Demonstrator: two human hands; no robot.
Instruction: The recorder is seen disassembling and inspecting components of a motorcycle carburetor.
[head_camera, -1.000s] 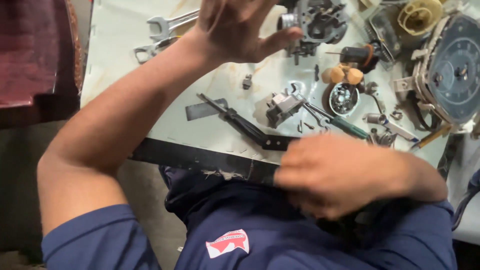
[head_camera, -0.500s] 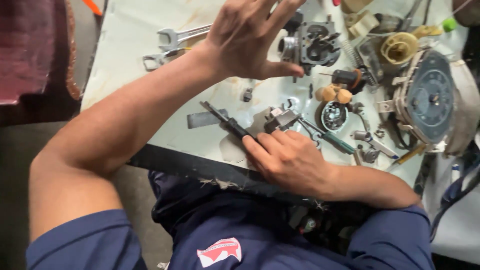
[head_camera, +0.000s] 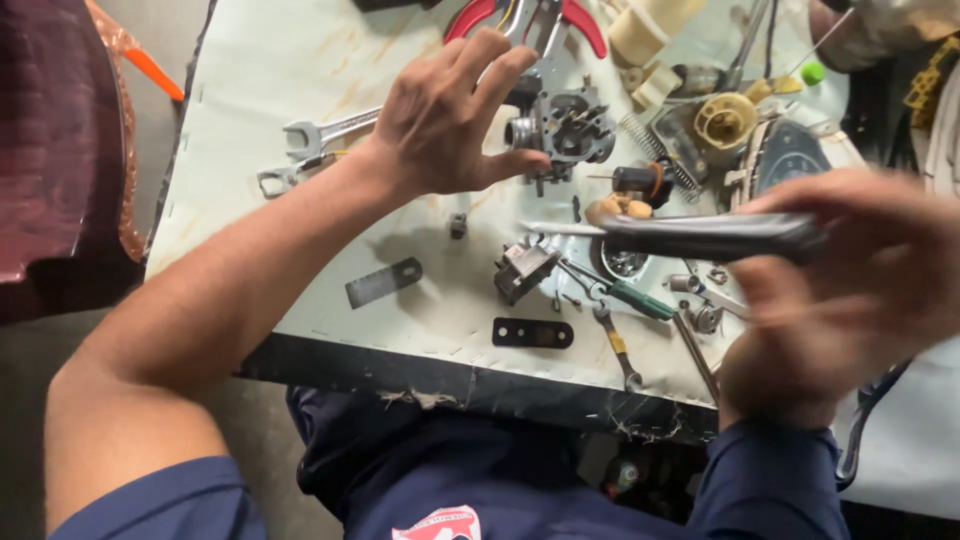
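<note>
Carburetor body (head_camera: 565, 125), a grey metal part, sits raised over the far middle of the table (head_camera: 260, 90), with your left hand (head_camera: 445, 120) in a partial grip on its left side, thumb beneath and fingers spread above. Your right hand (head_camera: 840, 300) is blurred, closed around a dark-handled screwdriver (head_camera: 700, 235) whose shaft points left. Wrenches (head_camera: 310, 150) lie behind your left wrist.

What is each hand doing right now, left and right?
Left hand: closed on a small grey metal engine part, held above the table.
Right hand: closed on a dark-handled tool, blurred by motion.
</note>
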